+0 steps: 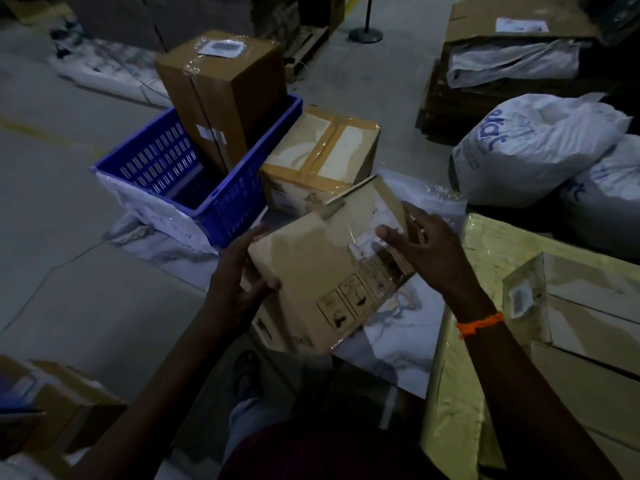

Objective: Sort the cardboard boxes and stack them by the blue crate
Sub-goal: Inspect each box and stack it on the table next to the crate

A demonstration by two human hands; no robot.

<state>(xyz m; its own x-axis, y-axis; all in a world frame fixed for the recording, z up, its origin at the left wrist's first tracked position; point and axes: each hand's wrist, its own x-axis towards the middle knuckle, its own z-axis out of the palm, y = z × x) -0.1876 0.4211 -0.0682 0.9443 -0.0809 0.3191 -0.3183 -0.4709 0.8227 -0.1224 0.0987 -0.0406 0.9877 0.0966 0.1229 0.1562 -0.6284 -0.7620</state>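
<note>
Brown cardboard is what both hands hold: a flat box [329, 271] with shiny tape and small black marks near one corner. The left hand [239, 282] grips its left edge, thumb on top and fingers curled under. The right hand [426, 251] grips the far right edge the same way (an orange band [479, 323] is tied round that wrist). The box is up in the air and tilted, over the floor [52, 202], just in front of the blue crate [239, 202].

A tall box [221, 98] stands inside the crate and leans a bit. It sticks up well over the rim. Another box [318, 157], with wide tape across its top, sits on the floor touching the crate's right side.

White sacks [533, 147] with blue letters lie near the floor's right edge. A big parcel in yellow wrap [460, 375] lies below them, by the right arm.
</note>
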